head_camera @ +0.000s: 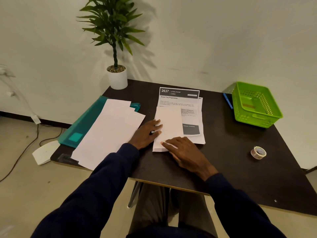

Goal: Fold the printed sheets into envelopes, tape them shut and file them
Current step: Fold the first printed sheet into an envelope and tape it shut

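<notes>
Head view: a folded sheet [169,127], blank side up, lies on the dark surface [223,165], partly on top of a stack of printed sheets [180,98] whose heading shows beyond it. The left hand [145,134] lies flat at the folded sheet's left edge, with its straight fingers touching the paper. The right hand [185,152] presses down on the folded sheet's near end with its fingers stretched out, gripping nothing. Both arms wear dark sleeves.

Left of the folded sheet, a fan of blank white sheets [109,131] lies partly over a teal folder [82,124]. Beyond and to the left of the folded sheet, a potted plant [117,78] stands at the surface's far corner. Well to its right, a green basket [255,103] sits by the wall with a blue pen [228,100] just beside it. A tape roll [258,152] rests to the right of the folded sheet, nearer the person than the basket and apart from everything else.
</notes>
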